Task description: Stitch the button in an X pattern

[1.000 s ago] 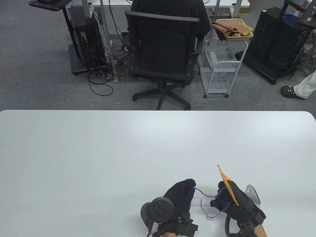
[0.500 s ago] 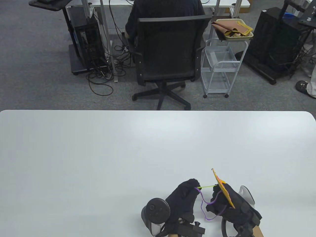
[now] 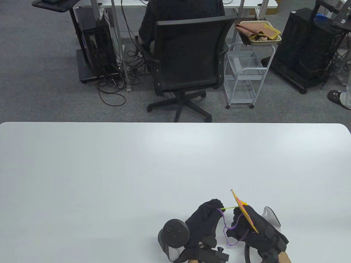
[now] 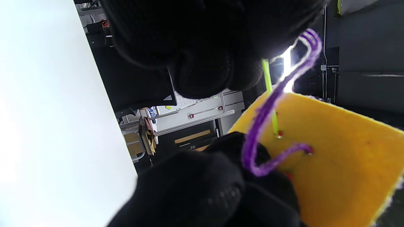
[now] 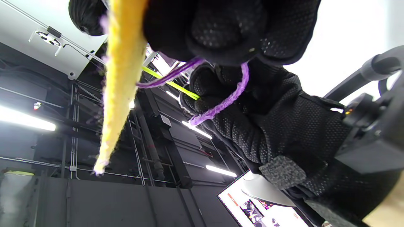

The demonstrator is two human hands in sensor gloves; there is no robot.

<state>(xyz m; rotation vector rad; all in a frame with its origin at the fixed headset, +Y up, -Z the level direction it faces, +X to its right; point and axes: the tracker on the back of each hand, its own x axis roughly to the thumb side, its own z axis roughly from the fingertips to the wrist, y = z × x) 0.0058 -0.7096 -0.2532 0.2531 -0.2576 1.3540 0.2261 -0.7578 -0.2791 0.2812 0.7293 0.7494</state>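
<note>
Your right hand [image 3: 251,227] grips the felt [image 4: 331,151] upright, exposing its holes; your left hand [image 3: 204,219] pinches the needle [image 4: 270,101] into one.

No readable text anywhere; the screen [image 5: 258,201] in the right wrist view shows blurred marks, and a sticker [image 4: 167,98] in the left wrist view is illegible.

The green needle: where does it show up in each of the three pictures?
Table view: green needle bridges the two hands, near the bottom edge.
Left wrist view: upper middle, tip entering the yellow felt.
Right wrist view: upper middle, beside the felt's edge.
Shared landmark: the purple yarn.
</note>
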